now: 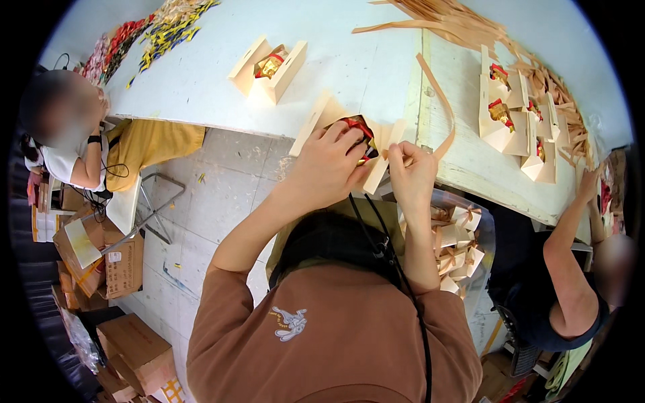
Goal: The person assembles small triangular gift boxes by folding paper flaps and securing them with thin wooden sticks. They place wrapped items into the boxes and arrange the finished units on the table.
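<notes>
A cream paper gift box (316,125), open at the top with red and gold wrapped pieces (361,123) inside, is held at the near edge of the table. My left hand (327,161) grips it, fingers reaching over the opening and thumb near the close side. At the box's right panel, my right hand (411,171) pinches a tan ribbon (445,111). The ribbon's long tail curves up and away over the table. Whether its end passes through the panel is hidden by my fingers.
A similar filled box (270,70) stands further back on the white table (222,101); several more (500,114) stand at right. Tan ribbons (450,20) lie along the back. Below right, a clear bag (463,235) holds finished boxes. One person sits left, another right; cartons (134,346) stand at lower left.
</notes>
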`<state>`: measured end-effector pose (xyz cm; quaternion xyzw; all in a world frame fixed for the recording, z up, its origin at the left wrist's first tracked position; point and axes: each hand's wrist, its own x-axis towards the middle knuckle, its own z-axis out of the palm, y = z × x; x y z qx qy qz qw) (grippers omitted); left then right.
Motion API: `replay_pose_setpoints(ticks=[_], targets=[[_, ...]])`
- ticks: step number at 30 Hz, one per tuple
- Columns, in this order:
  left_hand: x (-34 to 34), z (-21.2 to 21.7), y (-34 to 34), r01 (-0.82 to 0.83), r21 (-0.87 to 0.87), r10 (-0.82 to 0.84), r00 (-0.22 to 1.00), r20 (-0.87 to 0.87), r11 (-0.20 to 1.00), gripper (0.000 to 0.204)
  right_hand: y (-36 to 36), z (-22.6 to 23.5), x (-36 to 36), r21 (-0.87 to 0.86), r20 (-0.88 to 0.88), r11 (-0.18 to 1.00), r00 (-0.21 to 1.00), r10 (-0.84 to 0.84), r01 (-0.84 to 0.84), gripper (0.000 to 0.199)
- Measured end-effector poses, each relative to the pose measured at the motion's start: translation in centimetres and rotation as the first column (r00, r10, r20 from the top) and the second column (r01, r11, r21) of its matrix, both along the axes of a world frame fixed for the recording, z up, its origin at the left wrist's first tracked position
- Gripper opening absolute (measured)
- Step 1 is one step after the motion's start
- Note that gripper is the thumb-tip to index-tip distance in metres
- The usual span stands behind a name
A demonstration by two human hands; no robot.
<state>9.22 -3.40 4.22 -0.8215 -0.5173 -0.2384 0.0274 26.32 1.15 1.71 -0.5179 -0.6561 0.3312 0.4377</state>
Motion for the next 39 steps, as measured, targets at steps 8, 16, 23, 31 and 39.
replay_pose_setpoints(ticks=[8, 16, 23, 31, 39], targets=[[-1.4, 0.3, 0.5, 0.016, -0.057, 0.016, 0.849, 0.527, 0.998, 0.029, 0.6, 0.1, 0.4, -0.032, 0.016, 0.999, 1.000, -0.001, 0.002, 0.032], [3.6, 0.6, 0.6, -0.087, -0.066, 0.108, 0.866, 0.488, 0.994, 0.015, 0.9, -0.1, 0.6, -0.052, -0.077, 0.998, 0.996, 0.036, -0.040, 0.032], [3.7, 1.2, 1.2, -0.111, 0.035, 0.075, 0.840, 0.537, 0.993, 0.011, 1.3, 0.3, 3.0, -0.093, -0.068, 0.995, 0.997, 0.040, -0.046, 0.034], [2.0, 0.2, 0.5, 0.017, 0.124, -0.047, 0.970, 0.238, 0.992, 0.017, 1.5, -0.2, 3.8, -0.130, -0.061, 0.990, 0.997, 0.040, -0.048, 0.033], [1.6, 0.7, 0.8, 0.055, -0.025, -0.053, 0.996, 0.073, 0.998, 0.028, 1.7, 0.4, 3.6, -0.029, 0.010, 1.000, 1.000, 0.005, -0.004, 0.031]])
